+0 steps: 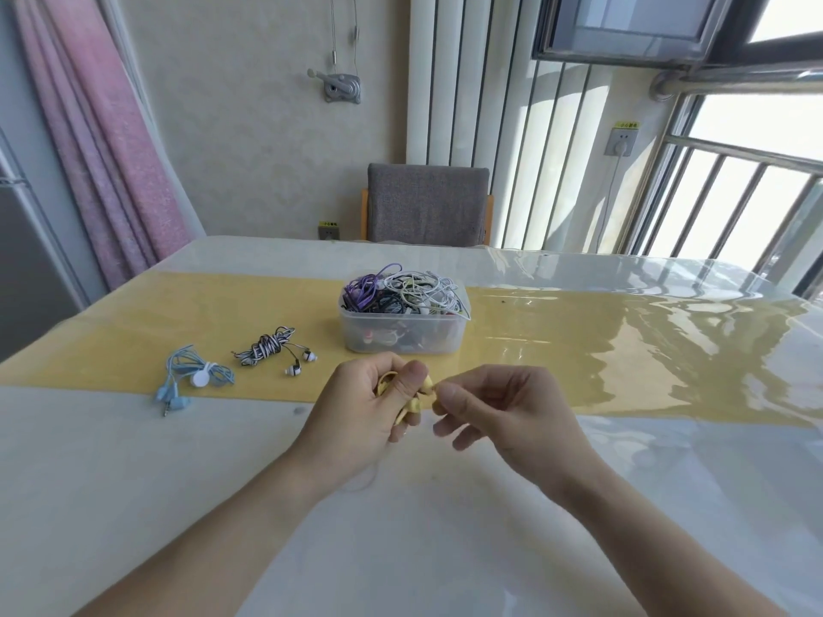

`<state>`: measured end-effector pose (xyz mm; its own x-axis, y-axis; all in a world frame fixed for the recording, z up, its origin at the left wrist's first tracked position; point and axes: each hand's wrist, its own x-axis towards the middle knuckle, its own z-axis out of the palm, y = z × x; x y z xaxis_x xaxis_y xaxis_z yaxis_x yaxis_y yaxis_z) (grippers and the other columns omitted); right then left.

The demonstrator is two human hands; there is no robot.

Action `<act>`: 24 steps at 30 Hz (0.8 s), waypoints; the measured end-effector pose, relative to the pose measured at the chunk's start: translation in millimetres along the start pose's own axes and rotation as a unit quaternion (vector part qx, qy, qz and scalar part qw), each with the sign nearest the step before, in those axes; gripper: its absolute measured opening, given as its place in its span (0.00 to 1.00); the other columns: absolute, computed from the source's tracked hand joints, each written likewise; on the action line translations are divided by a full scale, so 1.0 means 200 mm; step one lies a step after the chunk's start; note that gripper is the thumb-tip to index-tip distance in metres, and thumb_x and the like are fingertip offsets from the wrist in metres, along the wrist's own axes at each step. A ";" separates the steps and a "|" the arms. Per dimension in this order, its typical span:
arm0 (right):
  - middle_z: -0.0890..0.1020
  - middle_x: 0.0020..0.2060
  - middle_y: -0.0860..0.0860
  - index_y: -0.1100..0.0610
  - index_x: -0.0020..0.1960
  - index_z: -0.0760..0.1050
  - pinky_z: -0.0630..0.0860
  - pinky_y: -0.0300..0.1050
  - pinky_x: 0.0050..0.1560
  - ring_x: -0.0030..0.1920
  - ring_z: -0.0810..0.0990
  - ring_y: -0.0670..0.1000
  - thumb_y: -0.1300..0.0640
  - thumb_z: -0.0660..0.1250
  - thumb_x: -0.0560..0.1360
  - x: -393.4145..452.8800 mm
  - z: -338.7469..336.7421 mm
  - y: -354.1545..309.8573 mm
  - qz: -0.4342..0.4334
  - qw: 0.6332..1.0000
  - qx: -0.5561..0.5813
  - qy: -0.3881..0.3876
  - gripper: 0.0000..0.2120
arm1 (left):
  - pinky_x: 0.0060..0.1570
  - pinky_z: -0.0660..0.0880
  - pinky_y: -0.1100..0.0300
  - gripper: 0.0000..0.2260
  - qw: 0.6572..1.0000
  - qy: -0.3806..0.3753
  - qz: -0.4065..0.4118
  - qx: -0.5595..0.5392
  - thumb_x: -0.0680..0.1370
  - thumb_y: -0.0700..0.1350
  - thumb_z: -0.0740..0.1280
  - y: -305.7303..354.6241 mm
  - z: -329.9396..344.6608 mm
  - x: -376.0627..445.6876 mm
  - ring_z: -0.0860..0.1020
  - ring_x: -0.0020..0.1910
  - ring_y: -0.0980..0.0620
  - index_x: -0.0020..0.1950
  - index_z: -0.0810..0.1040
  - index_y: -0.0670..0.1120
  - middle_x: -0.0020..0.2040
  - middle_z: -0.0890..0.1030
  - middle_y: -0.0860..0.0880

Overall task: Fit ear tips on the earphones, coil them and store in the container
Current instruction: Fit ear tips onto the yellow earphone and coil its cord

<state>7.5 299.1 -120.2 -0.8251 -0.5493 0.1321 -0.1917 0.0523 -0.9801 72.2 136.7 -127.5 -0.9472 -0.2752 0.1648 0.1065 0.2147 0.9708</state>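
My left hand point(378, 403) grips the yellow earphones point(416, 396), my right hand point(485, 407) pinches at one bud — I'd guess a tiny ear tip, too small to see, could slip between them.

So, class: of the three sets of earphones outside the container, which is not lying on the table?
The yellow earphones, held between the left hand and right hand. The light blue earphones and black-and-white striped earphones lie coiled on the table.

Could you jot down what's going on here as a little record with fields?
left hand: holds yellow earphones
right hand: pinches at one yellow earbud
container: clear tub, heaped with tangled earphones
blue earphones: coiled, on the table, left
striped earphones: bundled, between blue pair and container
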 end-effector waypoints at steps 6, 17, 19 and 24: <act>0.85 0.32 0.46 0.50 0.44 0.84 0.79 0.45 0.39 0.34 0.84 0.45 0.60 0.71 0.76 0.12 -0.31 0.06 -0.020 0.952 -0.288 0.103 0.05 | 0.24 0.63 0.64 0.17 0.990 -0.005 -0.110 -0.092 0.79 0.54 0.62 0.00 -0.02 0.01 0.67 0.23 0.54 0.43 0.77 0.41 0.28 0.74 0.49; 0.80 0.41 0.42 0.44 0.49 0.85 0.70 0.30 0.40 0.40 0.77 0.42 0.54 0.73 0.74 0.15 -0.25 0.18 -0.029 0.911 -0.409 -0.043 0.06 | 0.22 0.63 0.64 0.12 0.968 -0.101 -0.199 -0.115 0.81 0.49 0.62 -0.02 -0.02 0.01 0.69 0.23 0.53 0.47 0.75 0.40 0.31 0.74 0.46; 0.79 0.39 0.42 0.44 0.46 0.84 0.72 0.36 0.42 0.39 0.77 0.42 0.54 0.73 0.74 0.15 -0.23 0.18 -0.035 0.907 -0.418 -0.039 0.05 | 0.22 0.63 0.63 0.13 0.965 -0.117 -0.207 -0.107 0.81 0.49 0.61 -0.01 -0.02 0.00 0.69 0.23 0.53 0.48 0.75 0.39 0.31 0.74 0.47; 0.79 0.37 0.40 0.45 0.42 0.79 0.70 0.36 0.39 0.39 0.76 0.41 0.57 0.69 0.76 0.14 -0.23 0.18 -0.042 0.906 -0.422 -0.011 0.08 | 0.22 0.63 0.63 0.14 0.964 -0.129 -0.212 -0.096 0.82 0.51 0.59 -0.02 -0.01 0.00 0.69 0.24 0.53 0.48 0.75 0.40 0.31 0.73 0.48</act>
<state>-47.0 323.3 -145.8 -0.7805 -0.5960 0.1887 -0.5979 0.6234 -0.5039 71.7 134.2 -130.7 -0.9589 -0.0523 -0.2790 -0.2765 -0.0509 0.9597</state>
